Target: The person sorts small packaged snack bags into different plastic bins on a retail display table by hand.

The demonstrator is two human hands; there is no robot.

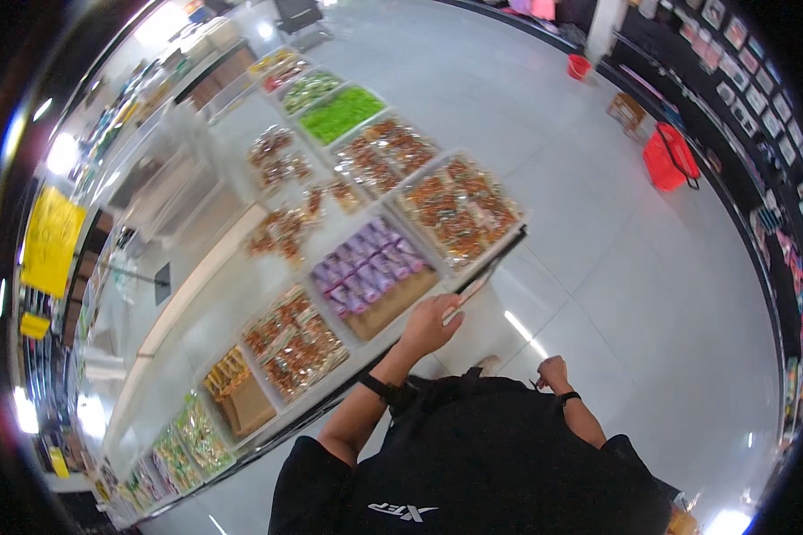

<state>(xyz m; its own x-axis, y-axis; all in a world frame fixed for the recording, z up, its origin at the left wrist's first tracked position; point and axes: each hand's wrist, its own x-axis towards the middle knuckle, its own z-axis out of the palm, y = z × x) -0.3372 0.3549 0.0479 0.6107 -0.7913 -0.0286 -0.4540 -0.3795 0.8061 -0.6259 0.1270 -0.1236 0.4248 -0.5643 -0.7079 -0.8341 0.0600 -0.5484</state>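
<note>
My left hand (431,325) is at the front edge of the display counter, fingers curled, beside a tray of purple-wrapped snack packets (366,263). A pale strip (475,289) shows just past its fingertips; blur hides whether the hand grips it or the counter edge. Right of it lies a tray of reddish-brown snack packets (459,209). Over the floor at my right side, my right hand (553,373) is closed. A small dark tip (533,385) pokes out beside its fingers, too small to name.
Loose brown packets (281,234) lie on the counter behind the trays. Farther along are a tray of bright green packets (341,114) and stacked clear bins (174,169). A red shopping basket (669,159), a cardboard box (627,111) and a red bucket (578,67) stand along the right shelves.
</note>
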